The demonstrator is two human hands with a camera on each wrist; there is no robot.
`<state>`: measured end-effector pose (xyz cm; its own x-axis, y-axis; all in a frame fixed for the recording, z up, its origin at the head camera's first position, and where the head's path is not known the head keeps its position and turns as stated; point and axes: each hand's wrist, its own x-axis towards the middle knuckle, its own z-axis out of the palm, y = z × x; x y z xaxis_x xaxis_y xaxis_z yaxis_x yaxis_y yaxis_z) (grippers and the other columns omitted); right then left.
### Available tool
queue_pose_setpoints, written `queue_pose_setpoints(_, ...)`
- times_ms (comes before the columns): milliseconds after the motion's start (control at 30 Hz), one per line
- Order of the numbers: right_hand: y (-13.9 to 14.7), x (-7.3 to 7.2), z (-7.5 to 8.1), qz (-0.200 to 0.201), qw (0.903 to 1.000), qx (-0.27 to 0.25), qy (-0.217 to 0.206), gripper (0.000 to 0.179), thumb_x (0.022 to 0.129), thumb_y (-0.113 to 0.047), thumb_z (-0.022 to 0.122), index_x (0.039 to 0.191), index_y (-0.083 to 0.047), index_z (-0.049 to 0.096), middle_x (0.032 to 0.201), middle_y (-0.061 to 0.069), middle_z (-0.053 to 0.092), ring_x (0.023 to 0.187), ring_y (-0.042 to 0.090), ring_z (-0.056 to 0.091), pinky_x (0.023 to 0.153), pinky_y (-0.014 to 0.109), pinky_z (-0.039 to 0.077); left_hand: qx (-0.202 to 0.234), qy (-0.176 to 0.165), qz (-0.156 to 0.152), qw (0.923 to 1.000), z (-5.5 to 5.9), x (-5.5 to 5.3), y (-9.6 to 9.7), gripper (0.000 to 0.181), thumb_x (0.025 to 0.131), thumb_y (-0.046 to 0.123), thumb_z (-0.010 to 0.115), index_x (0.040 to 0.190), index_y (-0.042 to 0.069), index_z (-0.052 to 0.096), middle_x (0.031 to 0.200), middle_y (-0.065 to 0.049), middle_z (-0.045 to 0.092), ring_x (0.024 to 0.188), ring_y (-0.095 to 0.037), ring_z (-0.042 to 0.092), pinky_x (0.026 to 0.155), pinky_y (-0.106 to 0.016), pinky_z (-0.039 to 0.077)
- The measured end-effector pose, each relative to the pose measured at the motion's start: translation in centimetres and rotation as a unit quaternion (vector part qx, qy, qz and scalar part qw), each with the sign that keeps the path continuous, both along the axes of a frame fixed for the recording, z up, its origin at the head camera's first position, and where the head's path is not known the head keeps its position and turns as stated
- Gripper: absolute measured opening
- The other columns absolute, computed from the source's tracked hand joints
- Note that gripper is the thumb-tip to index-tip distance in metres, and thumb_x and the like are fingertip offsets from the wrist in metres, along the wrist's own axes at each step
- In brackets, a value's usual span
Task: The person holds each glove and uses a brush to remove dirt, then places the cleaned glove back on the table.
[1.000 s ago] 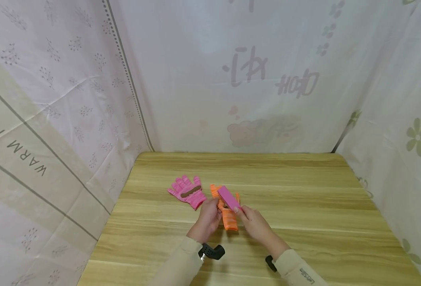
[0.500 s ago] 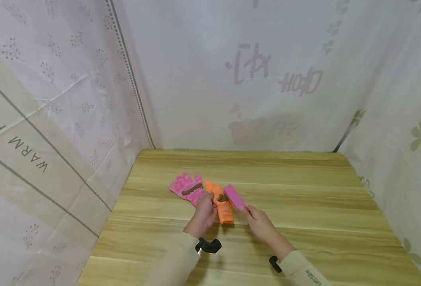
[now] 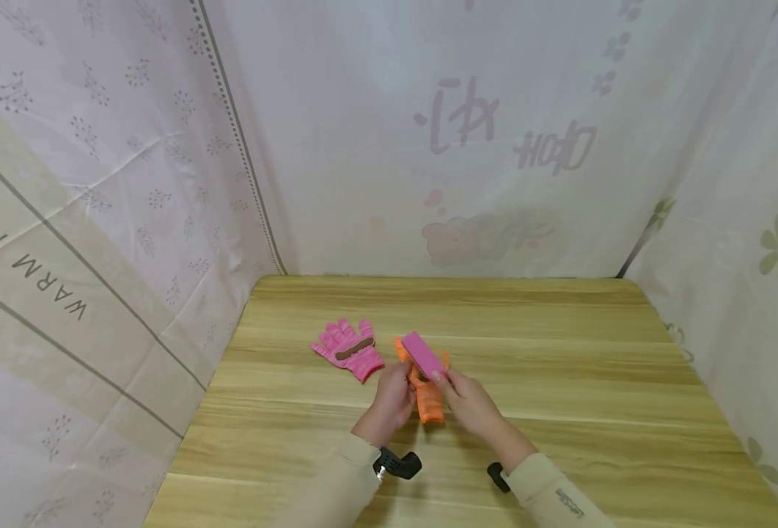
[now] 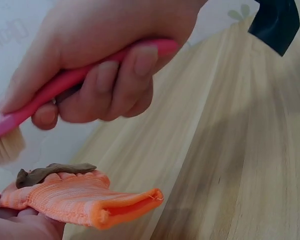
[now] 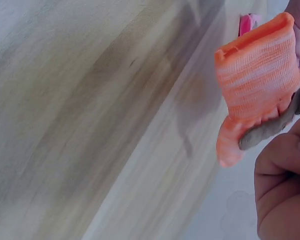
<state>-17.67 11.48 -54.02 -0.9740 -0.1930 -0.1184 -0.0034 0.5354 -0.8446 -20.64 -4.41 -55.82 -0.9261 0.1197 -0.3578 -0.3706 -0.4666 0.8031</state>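
Observation:
My left hand (image 3: 394, 396) grips an orange knit glove (image 3: 430, 403) by its side, holding it up off the table with the cuff toward me. A brown strip (image 4: 55, 172) lies across the glove's palm, seen in both wrist views. In my right hand (image 3: 473, 402) is a pink brush (image 3: 423, 354), its handle wrapped by curled fingers in the left wrist view. Pale bristles (image 4: 6, 147) point down close over the glove and its brown strip. From the head view the brush covers the middle of the glove.
A pink knit glove (image 3: 362, 362) with a brown strip across it lies flat on the wooden table (image 3: 534, 337), left of my hands. Patterned cloth hangings (image 3: 356, 183) enclose the table at the back and both sides.
The brush moved right, off the brown strip, then back left over the orange glove. My left hand shifted left with the glove and back right. The pink glove stayed put.

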Motion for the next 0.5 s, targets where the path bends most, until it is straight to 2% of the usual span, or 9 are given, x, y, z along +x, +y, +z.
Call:
queue_pose_setpoints(67,-0.20,-0.04,-0.05,0.002,1.0000,0.007,0.001,0.047,0.105,-0.053,0.042,0.109,-0.011,0.064,0.070,0.001,0.048,0.061,0.014,0.043,0.055,0.027,0.036,0.003,0.011,-0.005,0.9999,-0.01,0.02,0.17,0.029,0.108,0.019,0.042,0.109,0.000,0.064,0.078,0.004,0.066,0.064,-0.001,0.061,0.060,-0.015,0.052)
queue_pose_setpoints(133,-0.31,-0.03,-0.13,0.004,0.9999,0.015,0.004,0.046,0.106,-0.051,0.042,0.112,-0.011,0.065,0.071,0.000,0.047,0.063,0.014,0.043,0.058,0.028,0.037,0.006,0.008,-0.006,0.9999,-0.04,-0.06,0.20,0.030,0.108,0.018,0.043,0.109,-0.002,0.065,0.079,0.003,0.066,0.065,-0.001,0.061,0.061,-0.015,0.052)
queue_pose_setpoints(233,-0.35,0.02,-0.20,0.007,0.9997,0.022,-0.002,0.044,0.107,-0.048,0.044,0.119,-0.012,0.065,0.071,0.000,0.045,0.062,0.014,0.042,0.058,0.029,0.036,0.019,0.015,-0.010,0.9996,-0.02,-0.17,0.16,0.031,0.108,0.016,0.043,0.114,-0.005,0.065,0.086,0.001,0.070,0.077,-0.005,0.069,0.071,-0.019,0.058)
queue_pose_setpoints(367,-0.21,0.13,-0.18,0.012,0.9991,0.041,-0.004,0.045,0.106,-0.049,0.044,0.119,-0.011,0.064,0.071,0.001,0.047,0.062,0.014,0.042,0.057,0.030,0.036,0.027,0.011,-0.005,0.9996,0.12,-0.35,-0.21,0.034,0.108,0.020,0.047,0.118,-0.005,0.067,0.089,0.001,0.071,0.080,-0.006,0.069,0.075,-0.020,0.058)
queue_pose_setpoints(500,0.02,0.17,-0.21,0.016,0.9979,0.063,0.002,0.048,0.106,-0.052,0.042,0.111,-0.010,0.064,0.071,0.001,0.047,0.063,0.014,0.042,0.058,0.029,0.036,0.011,0.005,0.007,0.9999,0.37,-0.47,-0.62,0.031,0.108,0.021,0.048,0.111,-0.002,0.068,0.084,0.004,0.066,0.073,-0.002,0.061,0.069,-0.016,0.054)
